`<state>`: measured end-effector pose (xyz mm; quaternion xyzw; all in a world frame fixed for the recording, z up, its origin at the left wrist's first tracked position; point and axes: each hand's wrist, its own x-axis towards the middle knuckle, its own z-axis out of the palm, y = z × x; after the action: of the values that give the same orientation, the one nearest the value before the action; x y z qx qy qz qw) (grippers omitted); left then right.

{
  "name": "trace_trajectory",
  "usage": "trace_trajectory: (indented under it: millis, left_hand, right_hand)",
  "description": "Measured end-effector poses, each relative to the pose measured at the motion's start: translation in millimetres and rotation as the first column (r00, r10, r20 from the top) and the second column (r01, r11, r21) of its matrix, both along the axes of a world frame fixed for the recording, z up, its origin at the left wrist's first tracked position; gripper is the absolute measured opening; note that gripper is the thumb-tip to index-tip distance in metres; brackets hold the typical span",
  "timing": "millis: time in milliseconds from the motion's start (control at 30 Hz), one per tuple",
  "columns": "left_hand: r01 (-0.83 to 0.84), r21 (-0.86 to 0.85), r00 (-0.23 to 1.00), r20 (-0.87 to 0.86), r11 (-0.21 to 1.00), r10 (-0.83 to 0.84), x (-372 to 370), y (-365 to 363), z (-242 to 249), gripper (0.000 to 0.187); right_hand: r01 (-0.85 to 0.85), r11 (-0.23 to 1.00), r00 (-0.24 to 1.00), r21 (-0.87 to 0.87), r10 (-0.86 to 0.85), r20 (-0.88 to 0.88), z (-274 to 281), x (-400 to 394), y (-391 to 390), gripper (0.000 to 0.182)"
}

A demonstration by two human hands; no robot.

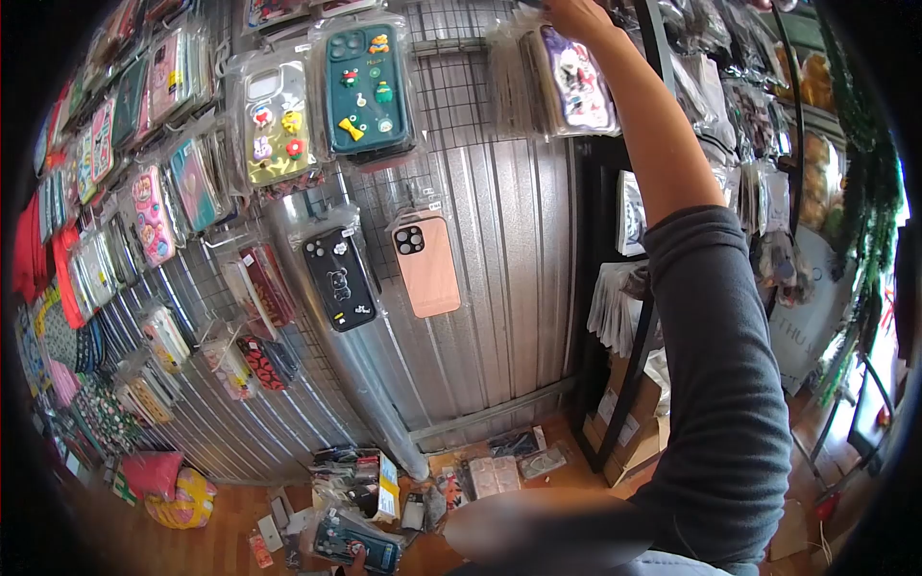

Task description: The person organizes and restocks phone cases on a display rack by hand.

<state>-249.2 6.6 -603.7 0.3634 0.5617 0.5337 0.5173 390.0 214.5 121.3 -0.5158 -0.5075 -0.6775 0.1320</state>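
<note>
My right hand (579, 15) is raised to the top edge of the view, above a hanging stack of bagged phone cases. The front one is a white and purple cartoon phone case (579, 82). Its fingers look curled together, but the frame edge cuts them off and what they grip is hidden. Low in the view, my left hand (357, 561) shows only partly, with a thumb over a dark teal phone case (336, 540) in clear wrapping. A teal phone case (368, 91) with small figures and a yellow-green phone case (276, 125) hang left of the right hand.
Below them hang a black phone case (338, 278) and a pink-tan phone case (427, 274). A wire grid and corrugated metal wall (509, 250) stand behind. Packets and an open box (388, 488) lie on the wooden floor (230, 523). A black rack (605, 413) stands right.
</note>
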Motion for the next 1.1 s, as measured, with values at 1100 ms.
trace_trajectory:
  millis: [1100]
  left_hand:
    - [-0.766, 0.37, 0.592, 0.726, 0.526, 0.35, -147.0, -32.3, 78.1, 0.037]
  right_hand:
    - [-0.952, 0.193, 0.15, -0.239, -0.386, -0.91, -732.5, -232.9, -112.8, 0.015]
